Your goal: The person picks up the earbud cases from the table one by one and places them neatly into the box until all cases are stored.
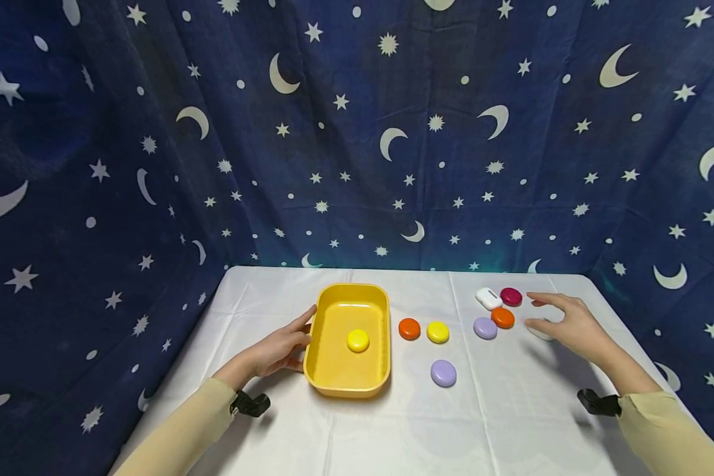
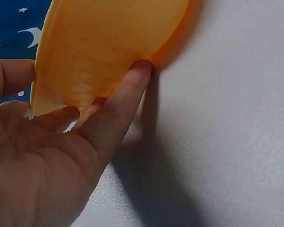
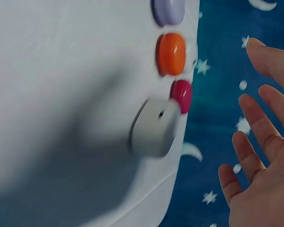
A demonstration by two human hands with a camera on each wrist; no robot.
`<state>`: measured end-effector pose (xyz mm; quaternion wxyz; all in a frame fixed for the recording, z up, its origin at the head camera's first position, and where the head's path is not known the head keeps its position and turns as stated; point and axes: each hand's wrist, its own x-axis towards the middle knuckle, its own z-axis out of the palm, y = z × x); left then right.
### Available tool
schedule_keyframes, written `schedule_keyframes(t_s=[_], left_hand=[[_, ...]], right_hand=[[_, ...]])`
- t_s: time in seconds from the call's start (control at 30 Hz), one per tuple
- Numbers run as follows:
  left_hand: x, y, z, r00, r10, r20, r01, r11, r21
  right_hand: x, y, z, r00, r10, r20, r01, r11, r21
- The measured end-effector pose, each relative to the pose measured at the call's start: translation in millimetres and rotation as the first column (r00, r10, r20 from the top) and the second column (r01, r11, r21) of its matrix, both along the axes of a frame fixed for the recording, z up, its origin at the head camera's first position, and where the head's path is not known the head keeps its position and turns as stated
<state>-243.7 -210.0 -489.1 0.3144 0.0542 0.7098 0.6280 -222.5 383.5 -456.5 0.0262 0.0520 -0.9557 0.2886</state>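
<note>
A single yellow disc (image 1: 357,340) is contained in the yellow tray (image 1: 345,373), just left of centre in the lower half of the head view. Eight pieces (image 1: 443,373) are left outside on the counter (image 1: 393,433), so little is judged done. The tray's left wall is touched by the left hand (image 1: 276,349), its fingers extended rather than wrapped. Near a white piece (image 3: 154,127) at right, the right hand (image 1: 577,328) is held with fingers parted, nothing being gripped. The tray is shallow and round-cornered.
</note>
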Motion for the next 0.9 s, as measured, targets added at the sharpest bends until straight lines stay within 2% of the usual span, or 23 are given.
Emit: schedule_keyframes(t_s=[0.4, 0.9], left_hand=[[-0.4, -0.5, -0.2, 1.0, -0.017, -0.004, 0.017, 1.0, 0.023], [-0.3, -1.1, -0.5, 1.0, -0.005, 0.009, 0.005, 1.0, 0.025]], right_hand=[[3.5, 33.0, -18.1, 0.997, -0.053, 0.064, 0.053, 0.999, 0.001], [0.1, 44.3, -41.3, 0.979, -0.12, 0.164, 0.121, 0.993, 0.006]])
